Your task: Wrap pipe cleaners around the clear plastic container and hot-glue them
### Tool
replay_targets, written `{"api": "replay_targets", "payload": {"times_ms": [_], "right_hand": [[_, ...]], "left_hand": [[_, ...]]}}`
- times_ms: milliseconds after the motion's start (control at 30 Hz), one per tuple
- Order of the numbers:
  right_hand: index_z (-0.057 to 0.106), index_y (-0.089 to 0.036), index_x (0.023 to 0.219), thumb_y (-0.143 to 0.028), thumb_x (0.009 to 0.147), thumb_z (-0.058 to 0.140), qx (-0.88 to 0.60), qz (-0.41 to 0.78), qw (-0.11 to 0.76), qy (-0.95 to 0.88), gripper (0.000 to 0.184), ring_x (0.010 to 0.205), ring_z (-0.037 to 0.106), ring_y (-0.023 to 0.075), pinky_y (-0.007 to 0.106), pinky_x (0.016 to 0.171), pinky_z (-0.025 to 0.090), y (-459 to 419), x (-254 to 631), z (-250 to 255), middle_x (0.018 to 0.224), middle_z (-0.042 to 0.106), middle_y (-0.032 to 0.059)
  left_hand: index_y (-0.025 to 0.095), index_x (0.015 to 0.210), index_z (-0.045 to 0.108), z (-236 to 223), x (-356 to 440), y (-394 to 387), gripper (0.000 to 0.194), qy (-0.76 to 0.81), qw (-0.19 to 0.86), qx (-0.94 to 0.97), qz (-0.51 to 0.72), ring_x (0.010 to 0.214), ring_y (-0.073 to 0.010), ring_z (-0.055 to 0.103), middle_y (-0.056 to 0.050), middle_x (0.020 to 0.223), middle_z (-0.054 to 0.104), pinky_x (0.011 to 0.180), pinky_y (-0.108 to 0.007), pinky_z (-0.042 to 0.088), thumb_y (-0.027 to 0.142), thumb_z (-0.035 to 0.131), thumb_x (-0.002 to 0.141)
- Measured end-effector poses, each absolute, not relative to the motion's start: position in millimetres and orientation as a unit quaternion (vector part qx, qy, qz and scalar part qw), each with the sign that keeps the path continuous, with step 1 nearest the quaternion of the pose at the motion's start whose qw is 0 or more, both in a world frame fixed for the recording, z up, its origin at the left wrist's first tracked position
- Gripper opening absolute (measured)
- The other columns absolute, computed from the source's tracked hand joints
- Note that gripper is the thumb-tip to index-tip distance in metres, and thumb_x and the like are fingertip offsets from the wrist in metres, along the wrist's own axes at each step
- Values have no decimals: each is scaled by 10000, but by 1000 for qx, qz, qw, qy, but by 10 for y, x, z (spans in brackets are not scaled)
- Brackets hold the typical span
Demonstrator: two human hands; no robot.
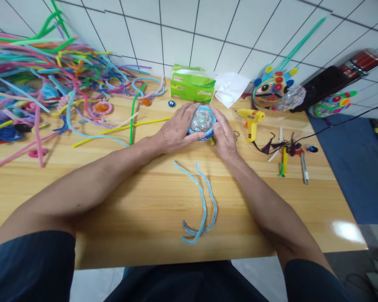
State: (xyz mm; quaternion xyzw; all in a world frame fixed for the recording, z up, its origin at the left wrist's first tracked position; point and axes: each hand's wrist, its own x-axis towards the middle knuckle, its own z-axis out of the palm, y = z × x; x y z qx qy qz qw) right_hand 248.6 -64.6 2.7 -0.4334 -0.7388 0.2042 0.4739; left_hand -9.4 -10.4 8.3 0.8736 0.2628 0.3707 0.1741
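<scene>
Two hands (180,128) (224,135) cupped around a round blue-rimmed object (202,121), one gripping each side, wooden table (138,218) beneath

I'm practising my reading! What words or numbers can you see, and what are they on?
I can't read any for sure.
Green tissue pack: red and white print on its front, too blurred to read.
Yellow glue gun: a mark on its handle, too small to read.
</scene>
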Motion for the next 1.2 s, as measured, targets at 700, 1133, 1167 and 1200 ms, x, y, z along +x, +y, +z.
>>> {"api": "replay_targets", "payload": {"times_ms": [700,1133,1167,1200], "right_hand": [[789,-328,1583,-870,1086,692,-423,301,534,-667,741,1649,715,342,615,1456,534,-559,2498,8,1708,795,75],[797,-316,1556,-854,1075,721,-425,314,548,-649,726,1540,790,341,631,1391,595,-569,2519,-14,1626,843,92],[794,-317,1562,-838,1084,719,-422,315,548,-649,711,1528,796,337,631,1390,596,-573,2521,-14,1622,846,91],[791,-321,1568,-825,1092,717,-421,316,548,-651,697,1521,800,335,633,1388,597,-576,2525,-14,1622,846,89]], "left_hand": [[220,1818,515,163,-138,-155,974,229,236,861,387,1775,-431,538,-239,1861,577,1530,-655,412,929,477,1152],[250,1813,571,119,-108,-121,818,224,294,830,417,1775,-351,563,-188,1863,610,1542,-560,415,814,421,1240],[244,1815,567,112,-106,-120,811,223,293,831,418,1779,-353,558,-192,1865,606,1544,-562,411,802,420,1245],[242,1823,555,104,-105,-118,809,222,291,831,419,1782,-358,554,-194,1869,601,1542,-568,411,795,422,1247]]}}
